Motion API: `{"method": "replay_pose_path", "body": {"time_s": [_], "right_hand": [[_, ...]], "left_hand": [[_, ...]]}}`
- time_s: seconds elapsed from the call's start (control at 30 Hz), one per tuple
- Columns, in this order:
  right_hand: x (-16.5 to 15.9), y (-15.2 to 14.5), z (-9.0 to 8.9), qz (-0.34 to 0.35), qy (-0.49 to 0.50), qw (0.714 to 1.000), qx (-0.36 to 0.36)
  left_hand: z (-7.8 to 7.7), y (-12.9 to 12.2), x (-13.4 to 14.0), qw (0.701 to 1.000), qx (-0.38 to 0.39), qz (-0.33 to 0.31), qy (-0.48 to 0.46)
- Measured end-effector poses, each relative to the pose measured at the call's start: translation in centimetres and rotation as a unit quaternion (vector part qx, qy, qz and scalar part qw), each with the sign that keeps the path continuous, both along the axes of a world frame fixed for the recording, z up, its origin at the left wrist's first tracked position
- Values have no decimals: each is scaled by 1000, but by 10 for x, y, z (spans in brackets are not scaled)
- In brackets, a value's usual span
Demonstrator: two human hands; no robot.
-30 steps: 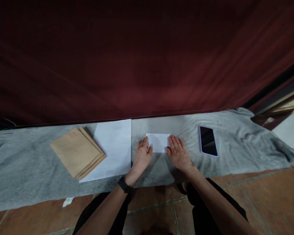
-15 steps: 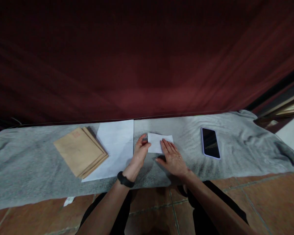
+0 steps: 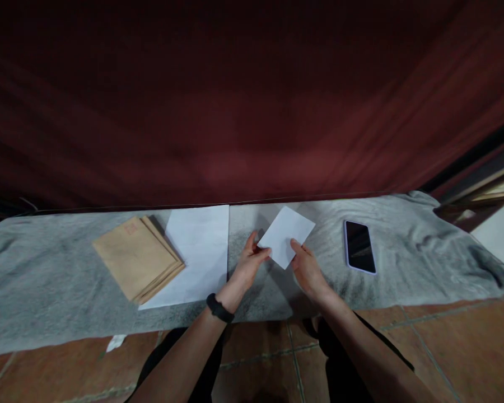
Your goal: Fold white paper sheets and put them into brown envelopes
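Observation:
A small folded white paper (image 3: pixel 289 230) is tilted between my two hands, above the grey cloth. My left hand (image 3: pixel 250 263), with a dark band on its wrist, pinches the paper's left corner between thumb and fingers. On the lower right edge, my right hand (image 3: pixel 307 270) grips it, thumb on top and fingers underneath. To the left lies a larger white sheet (image 3: pixel 201 252), partly covered by a stack of brown envelopes (image 3: pixel 136 257) with a faint red mark on the top one.
A phone (image 3: pixel 360 246) in a light purple case lies to the right on the grey cloth (image 3: pixel 415 257). Behind the cloth hangs a dark red fabric (image 3: pixel 252 112). A white scrap (image 3: pixel 116 342) is on the tiled floor (image 3: pixel 466 347). More white paper (image 3: pixel 502 235) shows at the far right.
The folded paper has been lifted off the cloth and turned to a slant. My right hand has gone from lying flat on it to gripping its edge.

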State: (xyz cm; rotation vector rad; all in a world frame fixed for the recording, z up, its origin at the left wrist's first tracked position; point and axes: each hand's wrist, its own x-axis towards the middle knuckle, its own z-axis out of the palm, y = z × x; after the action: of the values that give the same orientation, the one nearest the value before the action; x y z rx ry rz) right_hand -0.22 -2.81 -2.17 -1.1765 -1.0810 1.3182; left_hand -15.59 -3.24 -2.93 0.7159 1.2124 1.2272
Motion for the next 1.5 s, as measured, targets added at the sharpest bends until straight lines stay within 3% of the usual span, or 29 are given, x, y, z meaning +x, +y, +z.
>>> {"method": "replay_pose_path", "body": {"time_s": [0.13,0.27,0.37,0.5,0.6,0.7,0.77,0.87,0.93,1.0,1.13,1.27,1.5], "right_hand": [[12,2,-7,1,23,999,-43],[32,12,-9,-53,14,996,-72],[46,18,-12,-86,-43,993,-69],[59,22,-16,-36,-203,978,-35],[63,21,-14,-17,-378,925,26],[61,18,-6,7,-503,864,8],[59,15,1,33,-551,833,-17],[56,11,7,40,-599,799,-17],[52,8,8,22,-618,786,30],[44,6,5,19,-604,789,110],[18,2,-10,105,-528,808,240],[2,-4,-26,161,-559,770,261],[15,-5,-37,117,-645,710,259]], "left_hand": [[-1,8,-6,998,25,24,53],[8,14,-20,987,51,-50,141],[8,20,-28,974,71,-104,190],[0,28,-32,946,101,-80,298],[-1,22,-24,878,138,-56,454],[0,3,-7,751,203,-57,625],[-1,-12,6,676,249,-118,683],[-8,-26,20,622,273,-183,710],[-13,-29,23,610,274,-195,717],[-16,-29,22,603,277,-198,722],[-17,-27,17,580,294,-217,728],[-15,-32,12,571,293,-232,731],[-13,-50,-3,594,272,-206,729]]}}
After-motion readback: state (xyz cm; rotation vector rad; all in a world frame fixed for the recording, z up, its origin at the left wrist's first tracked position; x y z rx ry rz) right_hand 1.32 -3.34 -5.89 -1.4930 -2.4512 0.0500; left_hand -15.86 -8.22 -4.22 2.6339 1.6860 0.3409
